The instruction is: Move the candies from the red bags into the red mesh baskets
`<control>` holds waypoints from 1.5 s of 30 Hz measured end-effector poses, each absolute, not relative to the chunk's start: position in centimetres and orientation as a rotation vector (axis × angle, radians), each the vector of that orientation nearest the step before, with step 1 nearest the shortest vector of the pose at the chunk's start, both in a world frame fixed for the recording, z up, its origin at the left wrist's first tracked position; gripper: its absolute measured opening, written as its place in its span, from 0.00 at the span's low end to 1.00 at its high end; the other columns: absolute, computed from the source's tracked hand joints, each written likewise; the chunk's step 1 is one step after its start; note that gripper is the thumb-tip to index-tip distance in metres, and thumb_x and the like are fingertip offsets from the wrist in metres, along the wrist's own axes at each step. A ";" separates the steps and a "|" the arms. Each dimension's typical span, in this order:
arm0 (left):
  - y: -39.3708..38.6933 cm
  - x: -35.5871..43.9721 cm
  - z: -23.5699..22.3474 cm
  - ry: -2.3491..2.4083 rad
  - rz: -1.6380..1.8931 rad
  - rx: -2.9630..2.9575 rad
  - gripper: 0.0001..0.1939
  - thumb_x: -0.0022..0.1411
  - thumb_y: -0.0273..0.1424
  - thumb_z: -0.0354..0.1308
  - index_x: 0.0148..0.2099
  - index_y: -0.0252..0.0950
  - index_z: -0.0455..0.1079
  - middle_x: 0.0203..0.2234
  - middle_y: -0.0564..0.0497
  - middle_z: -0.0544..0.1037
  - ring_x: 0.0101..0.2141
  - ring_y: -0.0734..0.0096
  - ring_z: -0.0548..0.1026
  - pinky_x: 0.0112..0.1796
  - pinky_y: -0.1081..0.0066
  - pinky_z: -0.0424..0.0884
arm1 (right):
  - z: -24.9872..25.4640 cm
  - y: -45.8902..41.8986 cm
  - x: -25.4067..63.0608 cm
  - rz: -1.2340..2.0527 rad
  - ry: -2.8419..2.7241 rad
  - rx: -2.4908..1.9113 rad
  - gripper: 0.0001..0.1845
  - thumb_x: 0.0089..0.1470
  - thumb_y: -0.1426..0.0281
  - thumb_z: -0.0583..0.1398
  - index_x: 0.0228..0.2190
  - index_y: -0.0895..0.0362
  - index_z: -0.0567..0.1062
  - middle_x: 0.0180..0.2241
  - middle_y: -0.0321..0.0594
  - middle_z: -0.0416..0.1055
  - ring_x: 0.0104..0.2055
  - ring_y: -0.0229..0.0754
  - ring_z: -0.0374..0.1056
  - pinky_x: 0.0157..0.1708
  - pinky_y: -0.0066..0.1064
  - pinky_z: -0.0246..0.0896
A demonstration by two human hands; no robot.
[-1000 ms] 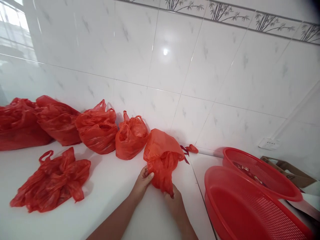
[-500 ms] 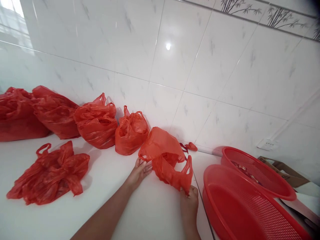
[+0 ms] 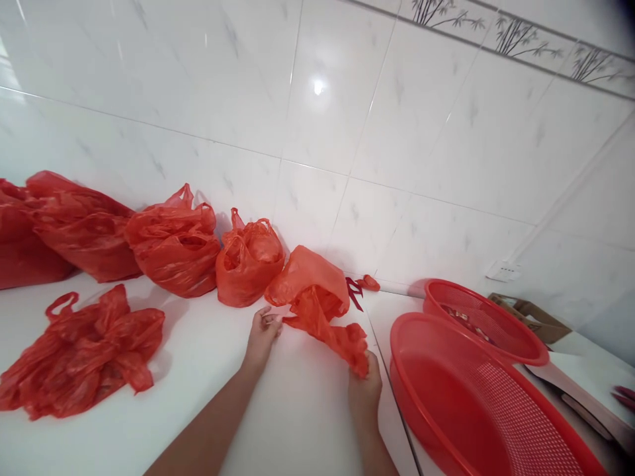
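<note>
A thin red plastic bag stretches between my two hands over the white table. The bag's wide part slumps against a filled red bag beside it. My left hand has its thumb and fingers closed on a pointed edge of the plastic. Gripped in my right hand is a bunched end of the same bag; part of those fingers is hidden by the plastic. At the left lies a crumpled heap of red plastic bags.
Several full red bags line the tiled wall. Dark red ribbon-like strips and a small red bundle lie by the wall. At right stand a large red basket, another holding small pieces, and a cardboard box.
My right hand has drawn in and bunched the bag's handle end. My left hand has moved from lying open under the bag's edge to pinching it. The view has shifted right.
</note>
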State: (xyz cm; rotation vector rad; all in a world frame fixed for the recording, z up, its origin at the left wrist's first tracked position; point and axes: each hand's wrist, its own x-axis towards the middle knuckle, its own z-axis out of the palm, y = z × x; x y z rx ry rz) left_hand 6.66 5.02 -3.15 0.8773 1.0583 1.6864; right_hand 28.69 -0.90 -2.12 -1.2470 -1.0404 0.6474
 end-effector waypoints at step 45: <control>-1.4 9.9 -2.2 1.027 1.031 1.544 0.14 0.53 0.37 0.60 0.40 0.37 0.66 0.26 0.56 0.71 0.25 0.74 0.66 0.28 0.73 0.62 | -1.0 -1.9 26.2 1.576 -1.079 -0.680 0.20 0.52 0.62 0.61 0.47 0.50 0.69 0.47 0.42 0.69 0.47 0.47 0.67 0.47 0.41 0.62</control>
